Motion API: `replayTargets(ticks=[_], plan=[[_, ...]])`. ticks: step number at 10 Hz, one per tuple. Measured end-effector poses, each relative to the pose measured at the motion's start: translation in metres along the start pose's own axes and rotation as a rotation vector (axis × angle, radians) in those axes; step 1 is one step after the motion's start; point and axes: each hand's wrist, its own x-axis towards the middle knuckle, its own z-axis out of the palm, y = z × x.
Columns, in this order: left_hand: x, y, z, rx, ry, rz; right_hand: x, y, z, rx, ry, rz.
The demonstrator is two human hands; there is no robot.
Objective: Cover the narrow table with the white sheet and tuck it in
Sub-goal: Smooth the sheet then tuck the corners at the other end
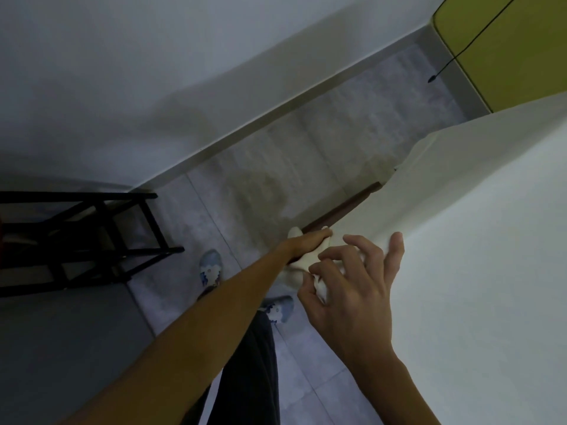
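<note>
The white sheet (466, 240) lies spread over the narrow table at the right. A strip of the table's dark brown edge (346, 207) shows below the sheet's hanging side. My left hand (310, 242) reaches under that edge, pressed against bunched sheet, its fingers mostly hidden. My right hand (352, 280) rests at the table's near corner; thumb and forefinger pinch a fold of the sheet while the other fingers are spread over it.
A black frame stand (101, 237) sits on the floor at the left by the white wall. Grey tiled floor (306, 157) runs between wall and table. A yellow-green panel (515, 47) with a hanging black cord (460, 53) is at the top right. My feet are below.
</note>
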Motion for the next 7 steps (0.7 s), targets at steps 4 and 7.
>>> replayTargets(ticks=[4,7], plan=[[-0.030,0.021,-0.008,-0.047,0.127,0.102,0.001,0.000,-0.002,-0.012,-0.006,-0.040],[-0.171,0.088,-0.041,0.185,0.084,0.205,0.004,0.004,-0.051,0.513,0.065,0.180]])
